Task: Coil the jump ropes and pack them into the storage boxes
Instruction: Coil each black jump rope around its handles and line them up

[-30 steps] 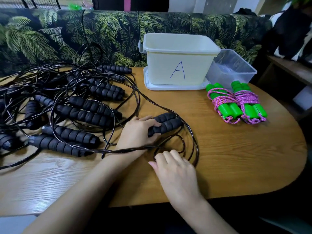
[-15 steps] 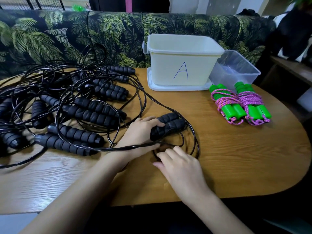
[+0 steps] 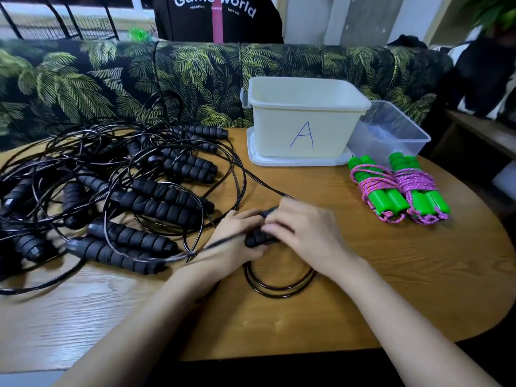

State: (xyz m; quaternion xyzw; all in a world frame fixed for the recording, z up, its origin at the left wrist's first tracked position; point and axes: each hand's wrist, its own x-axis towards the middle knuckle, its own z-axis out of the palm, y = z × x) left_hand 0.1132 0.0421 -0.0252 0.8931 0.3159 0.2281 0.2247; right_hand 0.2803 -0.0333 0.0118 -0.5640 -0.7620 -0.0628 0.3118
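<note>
On the left of the table (image 3: 405, 275) lies a big messy pile of black ropes (image 3: 125, 191). Our left hand (image 3: 237, 243) has its fingers curled round two black handles (image 3: 258, 239). A thin cord runs across it toward the pile. Our right hand (image 3: 307, 233) lies on top, with its fingers bent over the same handles. Under both hands, two small loops (image 3: 279, 290) of cord rest on the wood.

We think we are winding this one rope up. To do it well, we should hold the handles tight, side by side. We should pull the cord out of the pile slowly so it does not snag. Each loop should match the last one.

Further right stand the white box (image 3: 279, 132) marked A and a clear box (image 3: 391, 141). Two green ropes (image 3: 391, 198) lie near them, already tied up.
</note>
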